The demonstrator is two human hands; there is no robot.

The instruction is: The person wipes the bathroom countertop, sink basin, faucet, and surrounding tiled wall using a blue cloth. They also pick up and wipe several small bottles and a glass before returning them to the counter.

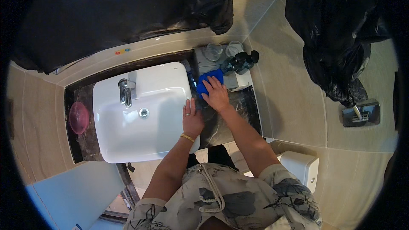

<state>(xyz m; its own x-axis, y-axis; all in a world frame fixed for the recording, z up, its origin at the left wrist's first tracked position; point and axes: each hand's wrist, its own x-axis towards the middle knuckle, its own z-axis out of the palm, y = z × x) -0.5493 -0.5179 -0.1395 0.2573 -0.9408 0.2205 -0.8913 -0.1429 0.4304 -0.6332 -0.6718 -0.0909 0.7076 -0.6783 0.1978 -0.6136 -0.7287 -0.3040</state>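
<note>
My right hand (216, 94) presses on a blue cloth (207, 81) at the front left edge of a small grey shelf box (207, 62), above the dark marbled counter (217, 131). My left hand (192, 119), with a ring and a gold bracelet, rests with its fingers on the right rim of the white washbasin (147, 139) and holds nothing. A blue-tinted clear item (190, 76) lies between the basin and the box; its kind is unclear. Two dark pump bottles (228, 66) stand just beyond the cloth, beside two clear glass or plastic containers (213, 51).
A chrome faucet (125, 92) stands at the basin's back. A pink bowl (79, 118) is at the counter's left end. Black plastic sheeting (127, 9) hangs above, and more hangs at right over a chrome wall fitting (361, 116). A white toilet tank (298, 167) is at lower right.
</note>
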